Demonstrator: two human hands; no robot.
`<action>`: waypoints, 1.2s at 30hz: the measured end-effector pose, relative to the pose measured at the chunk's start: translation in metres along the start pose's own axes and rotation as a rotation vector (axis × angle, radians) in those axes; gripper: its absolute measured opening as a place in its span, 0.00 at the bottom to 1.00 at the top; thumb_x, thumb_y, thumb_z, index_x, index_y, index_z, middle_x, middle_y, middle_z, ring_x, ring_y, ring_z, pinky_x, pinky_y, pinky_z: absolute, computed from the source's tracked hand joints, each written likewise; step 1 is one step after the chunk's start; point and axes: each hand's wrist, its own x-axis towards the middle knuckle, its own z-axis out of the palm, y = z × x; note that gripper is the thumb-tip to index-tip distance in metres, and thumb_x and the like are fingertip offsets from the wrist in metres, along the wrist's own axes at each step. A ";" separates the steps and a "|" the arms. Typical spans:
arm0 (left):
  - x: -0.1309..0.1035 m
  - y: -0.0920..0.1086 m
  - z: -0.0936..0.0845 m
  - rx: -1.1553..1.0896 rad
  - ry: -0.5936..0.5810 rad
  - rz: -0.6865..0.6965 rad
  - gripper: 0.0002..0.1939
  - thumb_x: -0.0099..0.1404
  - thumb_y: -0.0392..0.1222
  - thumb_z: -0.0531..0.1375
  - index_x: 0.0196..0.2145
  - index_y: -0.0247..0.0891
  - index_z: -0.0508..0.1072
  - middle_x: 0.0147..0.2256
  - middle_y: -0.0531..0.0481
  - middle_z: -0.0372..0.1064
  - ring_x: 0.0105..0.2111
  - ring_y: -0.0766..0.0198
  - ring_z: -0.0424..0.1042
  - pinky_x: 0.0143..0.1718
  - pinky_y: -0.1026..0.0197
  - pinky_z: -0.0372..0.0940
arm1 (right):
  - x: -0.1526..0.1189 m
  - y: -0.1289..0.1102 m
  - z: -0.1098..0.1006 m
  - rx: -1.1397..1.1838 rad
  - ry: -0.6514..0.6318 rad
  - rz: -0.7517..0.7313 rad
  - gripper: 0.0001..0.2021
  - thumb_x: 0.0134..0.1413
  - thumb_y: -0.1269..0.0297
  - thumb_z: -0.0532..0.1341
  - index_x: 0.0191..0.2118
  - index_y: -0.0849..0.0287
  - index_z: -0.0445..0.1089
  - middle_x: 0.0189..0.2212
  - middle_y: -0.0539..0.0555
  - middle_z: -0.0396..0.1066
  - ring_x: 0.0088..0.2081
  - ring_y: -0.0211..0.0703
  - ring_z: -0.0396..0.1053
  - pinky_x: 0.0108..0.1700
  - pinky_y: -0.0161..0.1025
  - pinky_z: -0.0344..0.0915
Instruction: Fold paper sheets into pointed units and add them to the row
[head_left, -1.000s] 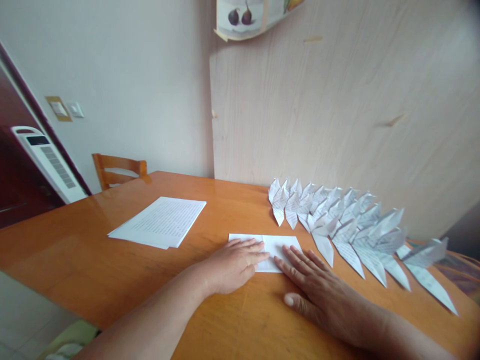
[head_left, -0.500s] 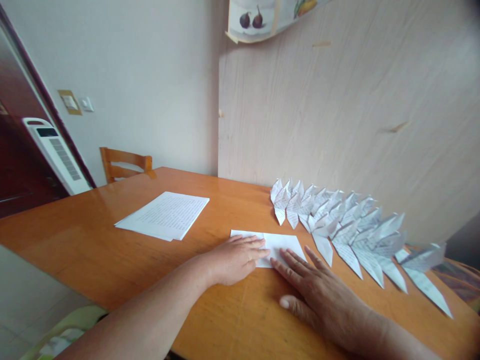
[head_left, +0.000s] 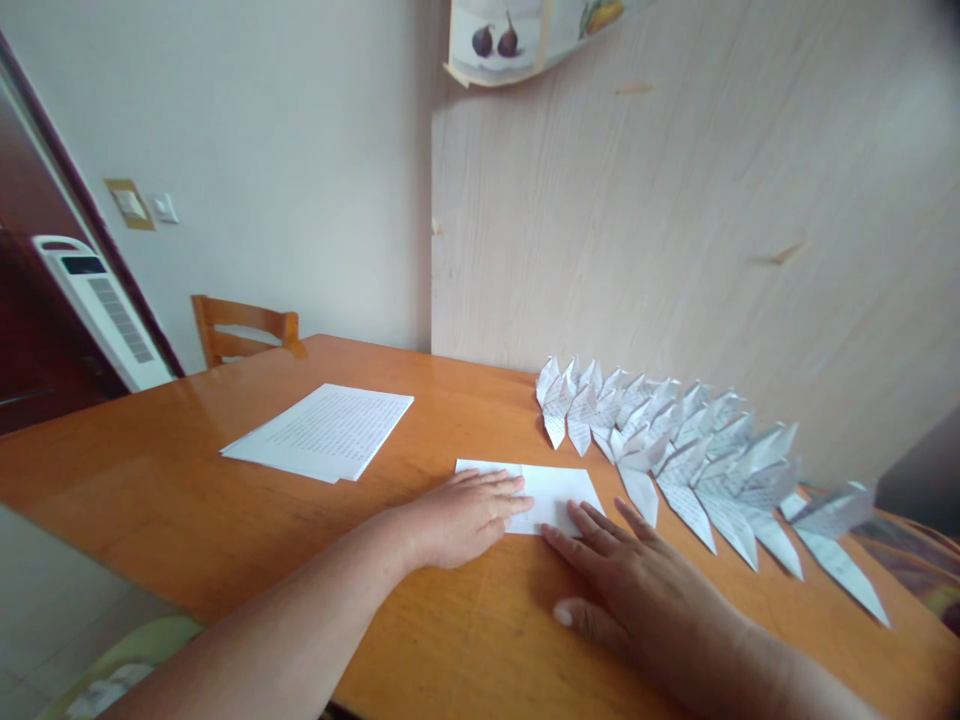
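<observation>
A folded sheet of white paper point(head_left: 559, 488) lies flat on the wooden table, a crease line running near its middle. My left hand point(head_left: 472, 515) rests flat on its left half with fingers stretched out, covering part of that side. On the near right edge of the paper lie the fingertips of my right hand point(head_left: 626, 570), its fingers spread and the thumb apart on the tabletop. Neither hand grips anything. To the right stand rows of folded paper pieces point(head_left: 675, 430) with pointed tips and handwriting on them.
A stack of handwritten sheets point(head_left: 322, 430) lies on the left of the table point(head_left: 247, 520). Behind the far edge are a wooden chair point(head_left: 247, 325) and a pale wood panel point(head_left: 675, 220). A greenish bin point(head_left: 150, 640) with a light liner stands on the floor at lower left.
My right hand has slid slightly toward the near edge of the paper. The left hand stays in place on it. The whole view has shifted a little.
</observation>
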 end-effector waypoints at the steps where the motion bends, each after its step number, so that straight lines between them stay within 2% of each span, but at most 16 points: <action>1: 0.000 0.001 -0.001 -0.003 -0.005 -0.003 0.24 0.75 0.43 0.46 0.66 0.48 0.61 0.69 0.52 0.50 0.70 0.59 0.45 0.69 0.50 0.43 | -0.002 0.001 -0.001 -0.010 0.000 0.010 0.33 0.64 0.38 0.52 0.68 0.50 0.59 0.65 0.60 0.62 0.68 0.65 0.54 0.68 0.69 0.42; 4: -0.001 0.003 -0.003 -0.006 -0.017 -0.014 0.24 0.76 0.44 0.46 0.66 0.47 0.62 0.69 0.51 0.50 0.70 0.59 0.45 0.69 0.51 0.43 | -0.008 0.004 -0.005 -0.044 0.022 0.050 0.33 0.62 0.37 0.54 0.64 0.51 0.66 0.63 0.63 0.64 0.66 0.67 0.57 0.67 0.70 0.46; 8: 0.000 0.003 -0.004 -0.015 -0.014 -0.024 0.24 0.76 0.45 0.46 0.66 0.49 0.62 0.69 0.52 0.50 0.70 0.58 0.45 0.69 0.50 0.43 | -0.013 0.008 -0.010 -0.082 0.084 0.087 0.30 0.59 0.37 0.57 0.59 0.49 0.72 0.63 0.63 0.64 0.65 0.69 0.59 0.66 0.72 0.45; 17: 0.000 -0.001 -0.001 0.005 0.008 -0.012 0.24 0.76 0.46 0.45 0.66 0.50 0.62 0.69 0.53 0.51 0.70 0.60 0.47 0.69 0.52 0.44 | -0.018 0.013 -0.023 -0.123 0.055 0.140 0.25 0.58 0.43 0.61 0.55 0.52 0.76 0.63 0.63 0.64 0.64 0.70 0.59 0.65 0.72 0.48; 22: -0.001 0.000 -0.002 -0.014 0.022 -0.012 0.23 0.76 0.46 0.46 0.65 0.49 0.63 0.69 0.52 0.51 0.70 0.59 0.48 0.69 0.51 0.44 | -0.020 0.016 -0.027 -0.140 0.033 0.140 0.23 0.58 0.42 0.61 0.53 0.48 0.77 0.63 0.60 0.65 0.63 0.68 0.61 0.65 0.72 0.49; 26: -0.001 -0.001 -0.002 -0.015 0.023 -0.001 0.23 0.76 0.46 0.46 0.65 0.49 0.63 0.69 0.53 0.51 0.70 0.59 0.48 0.69 0.51 0.44 | -0.020 0.021 -0.031 -0.160 0.075 0.165 0.21 0.58 0.42 0.61 0.46 0.49 0.81 0.60 0.60 0.70 0.62 0.69 0.62 0.64 0.71 0.51; 29: -0.001 -0.002 -0.001 -0.017 0.028 0.003 0.24 0.76 0.46 0.46 0.65 0.49 0.63 0.68 0.53 0.52 0.70 0.59 0.48 0.69 0.51 0.45 | -0.016 0.025 -0.034 -0.136 0.140 0.223 0.19 0.63 0.48 0.57 0.37 0.54 0.81 0.50 0.63 0.76 0.55 0.66 0.70 0.57 0.64 0.62; 31: 0.000 -0.002 0.000 -0.012 0.026 0.006 0.24 0.76 0.46 0.46 0.65 0.48 0.64 0.69 0.52 0.52 0.70 0.58 0.48 0.69 0.52 0.44 | -0.010 0.026 -0.034 -0.037 0.166 0.271 0.18 0.66 0.54 0.53 0.35 0.55 0.77 0.41 0.60 0.78 0.45 0.58 0.75 0.48 0.54 0.69; 34: 0.001 -0.003 0.002 -0.008 0.035 0.012 0.24 0.75 0.45 0.46 0.65 0.48 0.64 0.69 0.51 0.52 0.70 0.58 0.48 0.69 0.51 0.45 | 0.001 0.020 -0.025 0.204 0.238 0.323 0.16 0.68 0.57 0.49 0.35 0.54 0.71 0.31 0.54 0.74 0.33 0.47 0.72 0.36 0.43 0.66; 36: 0.001 -0.003 0.004 -0.003 0.046 0.009 0.23 0.75 0.45 0.47 0.64 0.49 0.65 0.68 0.51 0.52 0.69 0.58 0.49 0.68 0.51 0.45 | 0.010 0.013 -0.018 0.364 0.274 0.312 0.13 0.67 0.57 0.51 0.33 0.54 0.68 0.28 0.51 0.70 0.30 0.44 0.68 0.33 0.40 0.63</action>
